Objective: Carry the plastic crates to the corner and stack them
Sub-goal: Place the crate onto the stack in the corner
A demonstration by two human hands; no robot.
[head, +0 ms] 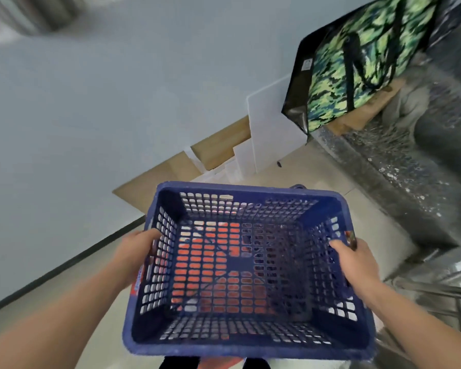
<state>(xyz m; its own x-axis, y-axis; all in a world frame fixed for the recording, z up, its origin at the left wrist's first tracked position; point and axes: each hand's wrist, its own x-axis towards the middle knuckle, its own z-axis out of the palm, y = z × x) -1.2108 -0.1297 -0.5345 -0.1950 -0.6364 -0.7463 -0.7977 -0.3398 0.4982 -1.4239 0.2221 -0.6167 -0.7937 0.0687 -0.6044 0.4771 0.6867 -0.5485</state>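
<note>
Grip: L hand (137, 249) + R hand (357, 265) tight round blue crate (250, 350) side rims; open floor (290, 171) fwd, wall (64, 129) on L.

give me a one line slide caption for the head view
Carrying an empty blue crate: left hand and right hand grip its side walls, camouflage bag ahead.

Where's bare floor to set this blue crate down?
Free: tile strip between baseboard and left hand; tile beyond the blue crate, between white boards and speckled ledge. Crowded: right side, with camouflage bag and metal frame.
</note>
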